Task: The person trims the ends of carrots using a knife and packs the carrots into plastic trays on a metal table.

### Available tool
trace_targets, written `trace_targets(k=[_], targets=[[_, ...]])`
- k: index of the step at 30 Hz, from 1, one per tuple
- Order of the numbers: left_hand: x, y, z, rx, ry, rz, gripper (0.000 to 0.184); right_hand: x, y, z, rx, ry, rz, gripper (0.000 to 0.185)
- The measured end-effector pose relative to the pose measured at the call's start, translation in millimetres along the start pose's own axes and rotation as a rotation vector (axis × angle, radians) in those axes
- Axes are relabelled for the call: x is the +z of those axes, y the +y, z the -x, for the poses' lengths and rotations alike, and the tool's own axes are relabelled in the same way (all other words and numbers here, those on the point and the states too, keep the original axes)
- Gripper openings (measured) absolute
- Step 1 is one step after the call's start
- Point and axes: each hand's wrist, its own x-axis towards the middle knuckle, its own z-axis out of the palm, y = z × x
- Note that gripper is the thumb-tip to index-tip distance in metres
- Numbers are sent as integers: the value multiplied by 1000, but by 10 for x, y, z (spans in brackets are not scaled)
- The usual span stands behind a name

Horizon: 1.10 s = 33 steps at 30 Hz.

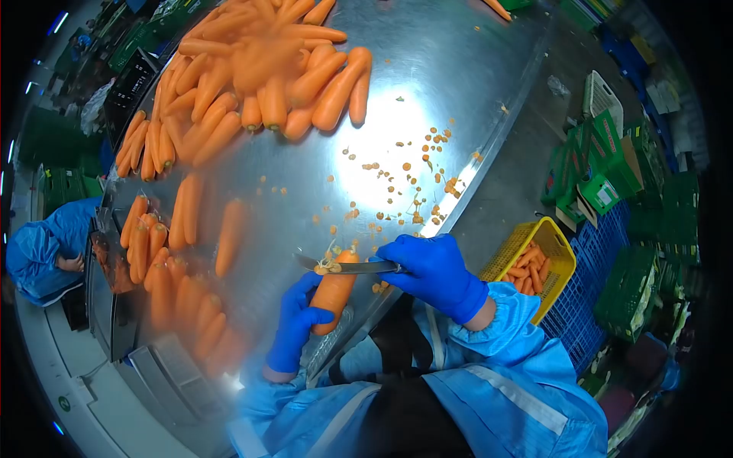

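In a blue glove, my left hand (pixel 295 319) is closed around a thick carrot (pixel 334 296), its stem end pointing up and away from me. My right hand (pixel 437 273), gloved alike, grips the handle of a knife (pixel 355 268). The blade lies across the carrot's top, with pale stem shreds at the cut. Just beyond both hands, carrot trimmings (pixel 392 189) are scattered over the metal table (pixel 458 99).
A large carrot pile (pixel 267 72) covers the table's far left, with more carrots (pixel 183 290) nearer. A yellow crate (pixel 561 259) of carrots stands low at right, beside green boxes (pixel 603 172). Another person (pixel 50 244) in blue is at left. Part of the view is blurred.
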Motion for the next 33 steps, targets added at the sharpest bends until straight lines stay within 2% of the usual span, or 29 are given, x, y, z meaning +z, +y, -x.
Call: trace_targets(k=[3, 6, 9, 12, 15, 18, 22, 25, 29, 31, 33], targets=[[-28, -36, 113, 50, -22, -49, 71, 64, -85, 90, -29, 35, 34, 29], [-66, -43, 277, 17, -41, -39, 63, 115, -185, 163, -31, 43, 62, 24], [-165, -165, 372, 138, -92, -87, 68, 351, -13, 358, 140, 49, -133, 21], [-181, -188, 480, 302, -62, 64, 72, 535, 405, 507, 825, 92, -658, 17], [-331, -215, 379, 183, -42, 568, 79, 477, 98, 444, 897, 17, -713, 23], [-455, -157, 245, 200, -127, 863, 83, 706, 109, 374, 775, 43, -713, 24], [-465, -11, 305, 218, -39, 1019, 68, 915, 183, 308, 782, 63, -734, 28], [-584, -19, 327, 243, 116, 990, 63, 1044, 385, 349, 815, 50, -607, 28], [-844, -98, 359, 259, 121, 972, 61, 1162, 556, 434, 767, 52, -446, 27], [-959, -86, 390, 260, 164, 961, 62, 1201, 566, 470, 715, 78, -483, 23], [-1258, -153, 334, 331, 294, 587, 61, 1210, 554, 481, 684, 101, -516, 21]])
